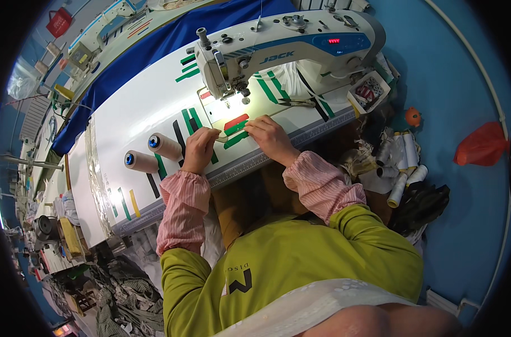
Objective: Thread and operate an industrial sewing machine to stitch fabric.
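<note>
Below the needle area of a white sewing machine, a green fabric strip lies slantwise between my hands, just under a red strip. My right hand pinches the right end of that green strip. Close to its left end, my left hand has thumb and fingers pressed together; what they hold is too small to make out. Another green strip lies flat nearer to me, by my right fingertips. The machine's lamp lights the spot brightly.
Two thread cones lie left of my left hand. Green and black strips are spread about the white table. Tweezers lie right of the needle, with a small white box farther right. A ruler edges the table.
</note>
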Motion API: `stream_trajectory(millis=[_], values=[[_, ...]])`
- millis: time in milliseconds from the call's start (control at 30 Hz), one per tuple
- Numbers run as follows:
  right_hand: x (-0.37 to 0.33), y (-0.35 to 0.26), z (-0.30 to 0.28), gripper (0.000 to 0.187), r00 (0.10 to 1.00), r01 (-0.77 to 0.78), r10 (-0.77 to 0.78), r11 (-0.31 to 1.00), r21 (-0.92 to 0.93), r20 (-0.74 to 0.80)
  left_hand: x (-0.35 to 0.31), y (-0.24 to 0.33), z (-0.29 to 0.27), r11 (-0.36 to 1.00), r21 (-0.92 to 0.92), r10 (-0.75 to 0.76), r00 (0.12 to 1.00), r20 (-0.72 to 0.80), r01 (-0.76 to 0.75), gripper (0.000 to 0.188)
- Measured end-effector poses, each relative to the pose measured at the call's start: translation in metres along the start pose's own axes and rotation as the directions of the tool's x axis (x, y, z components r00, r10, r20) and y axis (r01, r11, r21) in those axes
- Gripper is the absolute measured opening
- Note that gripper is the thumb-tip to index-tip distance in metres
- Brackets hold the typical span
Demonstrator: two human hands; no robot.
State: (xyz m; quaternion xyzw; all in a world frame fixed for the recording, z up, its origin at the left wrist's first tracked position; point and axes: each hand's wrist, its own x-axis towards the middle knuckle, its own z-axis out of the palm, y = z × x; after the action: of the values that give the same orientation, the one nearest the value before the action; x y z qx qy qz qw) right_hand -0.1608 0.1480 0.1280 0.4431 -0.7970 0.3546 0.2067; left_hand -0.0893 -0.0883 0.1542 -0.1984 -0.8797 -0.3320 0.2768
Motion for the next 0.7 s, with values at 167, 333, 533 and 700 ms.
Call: stream_trajectory(millis=[167,333,533,700], values=[[0.004,0.002,0.003,0.021,0.999,0.030,-0.030,0.999,0.027,0.029,-0.004,-0.015,-0.006,0.999,0.034,0.005,0.999,0.041,-0.007,0.012],[0.006,0.001,-0.002,0.020,1.000,0.007,-0.007,1.000,0.028,0.019,0.006,-0.020,-0.006,0.997,0.007,0.071,0.993,0.097,-0.072,0.011],[0.007,-0.001,-0.003,0.022,0.999,-0.021,0.021,1.000,0.022,0.032,0.008,-0.024,-0.011,0.997,0.017,0.071,0.987,0.146,-0.075,0.011],[0.005,-0.001,0.001,0.023,1.000,0.004,-0.004,1.000,0.002,0.008,0.007,-0.032,-0.018,0.997,0.007,0.072,0.982,0.173,-0.074,0.010]])
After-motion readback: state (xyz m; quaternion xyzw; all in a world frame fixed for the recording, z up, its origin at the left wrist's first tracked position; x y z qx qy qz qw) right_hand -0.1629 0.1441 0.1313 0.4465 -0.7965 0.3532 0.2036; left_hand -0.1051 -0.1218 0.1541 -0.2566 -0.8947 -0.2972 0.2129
